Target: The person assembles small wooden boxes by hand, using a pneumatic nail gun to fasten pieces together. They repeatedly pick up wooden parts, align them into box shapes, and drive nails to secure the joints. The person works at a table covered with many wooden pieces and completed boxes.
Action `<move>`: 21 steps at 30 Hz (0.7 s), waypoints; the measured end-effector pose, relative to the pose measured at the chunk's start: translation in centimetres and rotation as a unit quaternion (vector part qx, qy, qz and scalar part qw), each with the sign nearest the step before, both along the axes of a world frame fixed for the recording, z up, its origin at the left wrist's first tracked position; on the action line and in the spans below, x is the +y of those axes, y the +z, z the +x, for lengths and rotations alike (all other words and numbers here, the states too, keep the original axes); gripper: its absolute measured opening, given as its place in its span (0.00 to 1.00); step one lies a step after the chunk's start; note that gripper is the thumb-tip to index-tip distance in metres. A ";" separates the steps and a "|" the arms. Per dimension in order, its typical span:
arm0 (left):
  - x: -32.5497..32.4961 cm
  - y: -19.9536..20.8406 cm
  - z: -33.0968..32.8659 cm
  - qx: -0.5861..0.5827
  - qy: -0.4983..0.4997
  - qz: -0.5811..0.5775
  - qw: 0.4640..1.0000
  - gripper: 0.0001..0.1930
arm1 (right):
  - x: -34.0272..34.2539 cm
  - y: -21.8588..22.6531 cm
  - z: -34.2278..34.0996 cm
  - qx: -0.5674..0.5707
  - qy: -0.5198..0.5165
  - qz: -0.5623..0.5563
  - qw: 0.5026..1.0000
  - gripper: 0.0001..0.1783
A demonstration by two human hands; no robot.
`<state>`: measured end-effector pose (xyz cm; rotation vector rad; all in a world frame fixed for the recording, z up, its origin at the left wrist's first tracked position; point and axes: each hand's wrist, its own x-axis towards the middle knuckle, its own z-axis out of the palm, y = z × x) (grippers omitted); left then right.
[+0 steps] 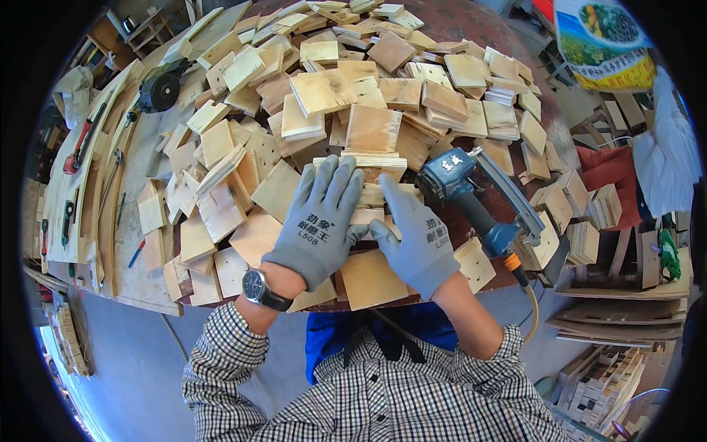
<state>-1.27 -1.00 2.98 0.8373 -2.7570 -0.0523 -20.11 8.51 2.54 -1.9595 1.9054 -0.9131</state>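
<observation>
Both my hands wear grey knitted gloves with dark print. My left hand [317, 221] lies flat, fingers stretched forward and fingertips at the end of a layered plywood strip [372, 160]. Just to its right is my right hand [418, 239], its index finger stretched forward and its thumb apart, pointing at the left thumb; its other fingers are hidden. Between the hands lie small plywood blocks [368, 216], partly covered. Near me, at the table edge, sits a square plywood piece [373, 280]. A blue nail gun [471, 195] rests close to my right hand.
A large heap of plywood pieces [324, 92] covers the table beyond my hands. At the left are long boards [110, 191], a black round tool [163, 87] and a red-handled tool [77, 155]. An air hose [532, 313] drops from the nail gun. Stacked boards [618, 324] stand at the right.
</observation>
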 end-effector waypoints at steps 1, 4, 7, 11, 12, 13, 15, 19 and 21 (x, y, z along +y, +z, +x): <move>0.0 0.0 -0.1 -0.001 -0.005 0.006 1.000 0.41 | 0.2 -0.2 -0.2 -0.035 -0.005 -0.009 0.999 0.42; -0.3 0.8 -0.6 -0.014 -0.027 0.028 0.999 0.43 | 0.7 -0.3 -0.8 -0.120 -0.023 0.000 0.992 0.50; -0.5 0.9 0.0 -0.034 -0.033 0.019 0.999 0.44 | 0.5 -0.5 -0.6 -0.031 -0.024 0.041 0.998 0.49; -0.7 0.7 0.0 -0.047 -0.036 0.002 0.998 0.45 | 0.2 -0.8 -1.0 -0.020 -0.011 0.055 0.998 0.49; -0.6 1.1 -0.2 -0.062 -0.037 0.030 0.997 0.46 | 0.3 -0.5 -1.3 -0.027 0.008 0.069 0.997 0.48; -0.6 1.1 -0.2 -0.064 -0.038 0.029 0.997 0.46 | 0.4 -0.3 -1.3 -0.017 0.012 0.062 0.998 0.48; -0.7 0.9 -0.1 -0.067 -0.037 0.027 0.997 0.46 | 0.6 -0.2 -1.1 0.005 0.024 0.048 0.999 0.47; -0.7 1.1 -0.2 -0.069 -0.042 0.017 0.997 0.45 | 0.1 -2.2 -0.1 -0.002 -0.017 0.020 1.000 0.48; -0.7 1.1 -0.2 -0.066 -0.043 0.014 0.997 0.45 | -0.2 -3.0 0.5 0.023 -0.027 0.008 0.999 0.47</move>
